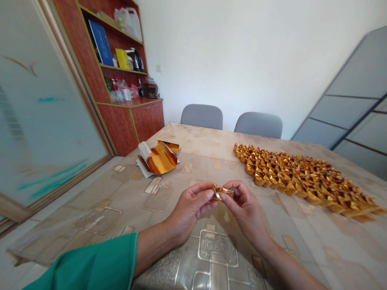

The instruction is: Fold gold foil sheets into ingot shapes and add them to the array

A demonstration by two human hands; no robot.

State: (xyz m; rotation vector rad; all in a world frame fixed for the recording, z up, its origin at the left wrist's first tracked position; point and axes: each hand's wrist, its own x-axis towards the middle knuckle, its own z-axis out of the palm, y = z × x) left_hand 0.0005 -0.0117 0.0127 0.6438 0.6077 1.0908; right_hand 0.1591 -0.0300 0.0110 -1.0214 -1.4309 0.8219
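Over the patterned tablecloth (193, 141), fingers of both hands (205, 193) pinch folded gold foil (222, 192) between them.

A folded scrap of gold foil (223, 193) glints with orange tones. Many matching folded foil shapes (302, 181) shine gold on a beige bench (193, 139), patterned with cream-outlined rounded rectangles filled with grey speckle. A sleeve (90, 262) is teal green.
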